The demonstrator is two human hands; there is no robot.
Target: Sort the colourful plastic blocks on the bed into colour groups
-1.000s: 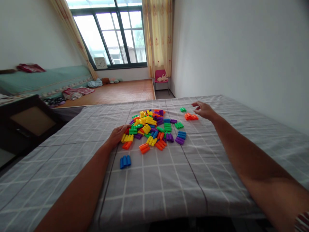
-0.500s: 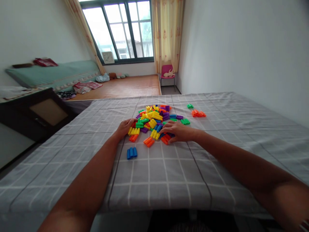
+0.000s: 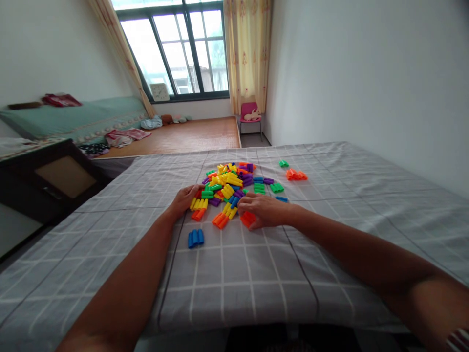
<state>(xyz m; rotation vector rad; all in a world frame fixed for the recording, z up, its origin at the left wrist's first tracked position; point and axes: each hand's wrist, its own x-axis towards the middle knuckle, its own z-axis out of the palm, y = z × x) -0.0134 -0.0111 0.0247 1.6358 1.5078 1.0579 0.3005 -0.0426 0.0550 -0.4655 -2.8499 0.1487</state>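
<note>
A heap of plastic building blocks [image 3: 227, 180], each shaped like short tubes joined side by side, lies on a grey checked cloth [image 3: 220, 274]. At the heap's near right, my right hand [image 3: 266, 209] has its fingers and thumb closed about an orange block [image 3: 248, 219]. My left hand [image 3: 185, 199] rests against the left edge with its fingers curled in; a red block [image 3: 199, 194] shows beside the fingertips, but what they grip is hidden. Between the hands lie yellow blocks [image 3: 199, 204] and another orange block [image 3: 220, 220]. Closer to me sits a separate blue block [image 3: 196, 238].
Off to the right are orange blocks [image 3: 296, 174], a small green block [image 3: 283, 164], another green block [image 3: 277, 187] and a blue block [image 3: 281, 199]. Beyond the cloth stand a low bed [image 3: 205, 132], a pink chair [image 3: 249, 110] and a dark cabinet [image 3: 51, 176].
The view has tilted slightly. My right hand has drawn a little toward me with the orange block, uncovering a blue block and more of a green one. My left hand stays against the heap.
</note>
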